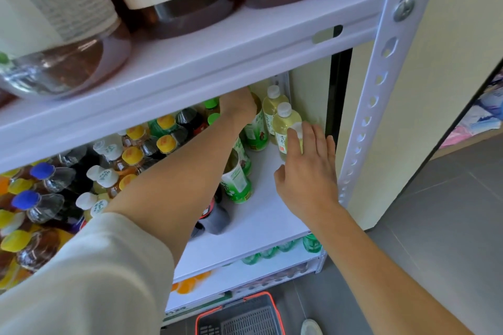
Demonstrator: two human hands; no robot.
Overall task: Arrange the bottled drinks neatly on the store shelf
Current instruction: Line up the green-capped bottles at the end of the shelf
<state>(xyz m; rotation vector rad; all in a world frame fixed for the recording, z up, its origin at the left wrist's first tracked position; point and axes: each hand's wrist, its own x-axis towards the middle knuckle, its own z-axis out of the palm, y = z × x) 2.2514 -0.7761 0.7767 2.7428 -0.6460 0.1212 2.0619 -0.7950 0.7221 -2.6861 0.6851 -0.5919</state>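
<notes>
My left hand (238, 105) reaches deep into the middle shelf (261, 215) and grips the top of a green-labelled tea bottle (254, 130) at the back. My right hand (307, 171) holds a pale yellow bottle with a white cap (295, 129) near the shelf's right end; the fingers cover most of it. Two more pale yellow bottles (284, 122) stand just behind, against the back wall. Another green-labelled tea bottle (236, 182) stands under my left forearm.
Many bottles with yellow, blue and white caps (95, 179) fill the left of the shelf. Large brown tea bottles (177, 8) stand on the shelf above. The white upright post (375, 95) borders the right. A red-rimmed basket (239, 315) sits on the floor below.
</notes>
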